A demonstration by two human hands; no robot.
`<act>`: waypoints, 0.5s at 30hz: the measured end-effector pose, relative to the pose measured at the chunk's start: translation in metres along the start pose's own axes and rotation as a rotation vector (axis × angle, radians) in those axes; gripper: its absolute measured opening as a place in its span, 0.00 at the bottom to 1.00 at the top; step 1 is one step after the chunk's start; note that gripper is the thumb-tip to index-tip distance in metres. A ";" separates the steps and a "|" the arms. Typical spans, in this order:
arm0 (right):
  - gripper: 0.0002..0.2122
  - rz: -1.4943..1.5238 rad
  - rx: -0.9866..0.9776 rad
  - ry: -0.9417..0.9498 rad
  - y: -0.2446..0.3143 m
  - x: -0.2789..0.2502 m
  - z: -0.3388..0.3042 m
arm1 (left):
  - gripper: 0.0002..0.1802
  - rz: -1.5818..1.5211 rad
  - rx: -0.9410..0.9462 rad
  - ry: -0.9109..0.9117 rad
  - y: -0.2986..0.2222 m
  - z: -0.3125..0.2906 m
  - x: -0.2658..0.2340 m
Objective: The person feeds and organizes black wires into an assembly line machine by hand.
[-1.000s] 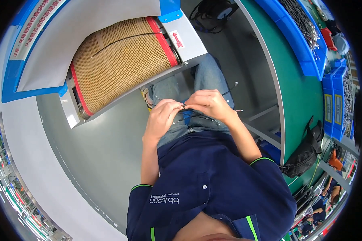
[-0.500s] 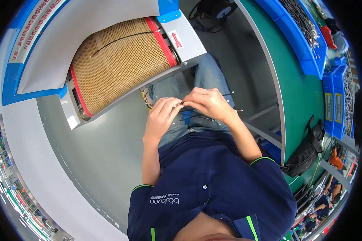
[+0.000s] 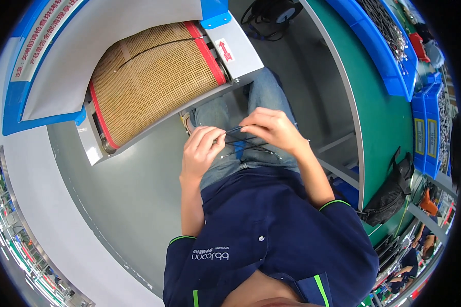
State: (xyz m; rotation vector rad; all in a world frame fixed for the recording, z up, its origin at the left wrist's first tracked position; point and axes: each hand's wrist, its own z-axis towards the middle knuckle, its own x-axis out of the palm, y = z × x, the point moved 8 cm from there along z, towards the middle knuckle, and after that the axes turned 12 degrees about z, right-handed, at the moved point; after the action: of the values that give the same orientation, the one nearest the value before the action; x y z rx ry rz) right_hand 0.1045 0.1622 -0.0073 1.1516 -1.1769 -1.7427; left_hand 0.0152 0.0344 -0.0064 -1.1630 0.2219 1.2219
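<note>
Above my lap, a thin black cable (image 3: 234, 130) stretches between my two hands. My left hand (image 3: 202, 148) pinches one part of it between thumb and fingertips. A short way to the right, my right hand (image 3: 274, 130) is closed on the same cable, fingertips together. Below them, several more black cables (image 3: 256, 146) with small pale ends lie crossed over my thighs. Another black cable (image 3: 159, 47) rests on the tan mesh conveyor belt (image 3: 153, 87) ahead to the left, apart from both hands.
The belt runs out of a blue and white machine housing (image 3: 112, 23). A green worktable (image 3: 374, 128) curves along my right, bearing a blue bin of cables (image 3: 381, 46), smaller blue bins (image 3: 427, 128) and a black bag (image 3: 392, 189). Farther off at the lower right are other people.
My hands have drawn apart, the right one moving slightly right and up, and a length of cable now shows between them. The cable on the belt looks unmoved.
</note>
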 end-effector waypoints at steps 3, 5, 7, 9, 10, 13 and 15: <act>0.04 -0.003 0.012 -0.016 -0.001 -0.004 -0.001 | 0.12 -0.002 -0.022 -0.011 0.002 0.001 0.001; 0.05 -0.025 0.015 -0.013 0.000 -0.004 -0.001 | 0.13 0.007 0.004 -0.021 -0.002 0.003 0.000; 0.04 -0.027 0.010 -0.017 0.003 -0.004 -0.001 | 0.13 0.036 0.015 -0.037 -0.006 0.006 -0.004; 0.05 -0.025 0.029 -0.009 0.000 -0.003 -0.001 | 0.13 0.029 0.011 -0.033 -0.004 0.006 -0.003; 0.05 -0.025 0.047 0.000 -0.002 -0.003 -0.002 | 0.13 0.023 0.006 -0.029 -0.003 0.006 -0.003; 0.06 -0.029 0.082 0.035 -0.008 -0.007 -0.002 | 0.11 0.025 0.015 -0.013 -0.003 0.006 -0.001; 0.06 -0.048 0.113 0.034 -0.012 -0.018 -0.005 | 0.11 0.058 -0.006 -0.013 0.004 0.003 -0.004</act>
State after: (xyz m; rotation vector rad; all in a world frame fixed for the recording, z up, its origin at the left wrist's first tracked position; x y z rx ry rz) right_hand 0.1139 0.1812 -0.0147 1.2814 -1.2499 -1.7038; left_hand 0.0088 0.0338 -0.0046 -1.1605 0.2435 1.2818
